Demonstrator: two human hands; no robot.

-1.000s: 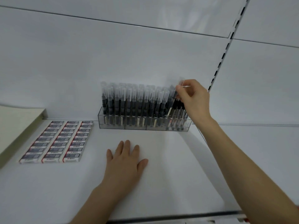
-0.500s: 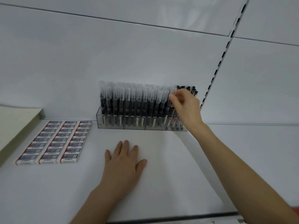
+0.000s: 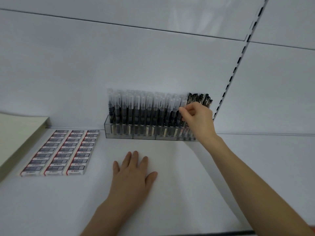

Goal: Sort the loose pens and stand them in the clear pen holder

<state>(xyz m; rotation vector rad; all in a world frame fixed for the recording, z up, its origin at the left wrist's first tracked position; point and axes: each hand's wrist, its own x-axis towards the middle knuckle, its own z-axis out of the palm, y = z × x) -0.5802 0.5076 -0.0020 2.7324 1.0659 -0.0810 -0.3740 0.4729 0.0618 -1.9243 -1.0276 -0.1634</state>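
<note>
A clear pen holder (image 3: pixel 119 134) stands against the back wall of a white shelf, packed with several upright black pens with frosted caps (image 3: pixel 143 108). A cluster of black clip pens (image 3: pixel 200 97) stands at its right end. My right hand (image 3: pixel 197 119) reaches to the holder's right part, and its fingertips pinch a frosted-cap pen (image 3: pixel 183 103) that stands there. My left hand (image 3: pixel 132 176) lies flat, palm down, on the shelf in front of the holder, holding nothing.
Three rows of boxed erasers (image 3: pixel 63 150) lie on the shelf at the left. A pale green stack (image 3: pixel 15 133) sits at the far left edge. A slotted upright rail (image 3: pixel 233 72) runs up the wall right of the holder.
My right hand has come down and leftward with the pen, from above the holder's right end into the row of pens. My left hand has stayed flat on the shelf.
</note>
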